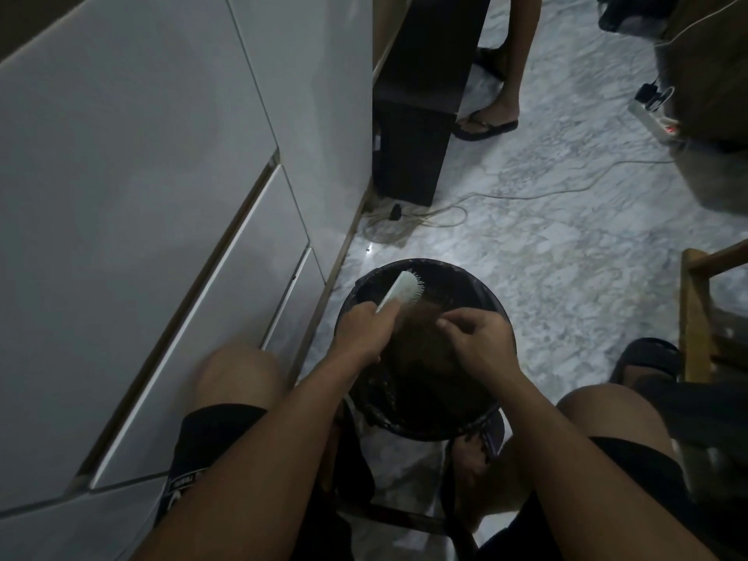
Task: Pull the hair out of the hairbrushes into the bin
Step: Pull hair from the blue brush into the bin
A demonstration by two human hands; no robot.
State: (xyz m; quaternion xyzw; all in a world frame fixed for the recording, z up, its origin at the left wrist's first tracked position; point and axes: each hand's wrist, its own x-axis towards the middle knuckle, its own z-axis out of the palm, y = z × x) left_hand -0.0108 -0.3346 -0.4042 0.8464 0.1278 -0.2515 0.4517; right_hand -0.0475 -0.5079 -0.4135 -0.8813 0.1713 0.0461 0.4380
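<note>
While the left hand (362, 330) clenches the handle of the pale hairbrush (402, 291) over the black bin (491, 295), bristles toward three o'clock, the right hand (473, 338) pinches brownish hair (417, 317) beside it. Judging by this, a loose strand could drift past the rim onto the marble floor (566, 244) if tugged sideways.

Single head view, steeply downward, close over seated knees; bin (425, 350) centred, cabinets (141, 196) left.
</note>
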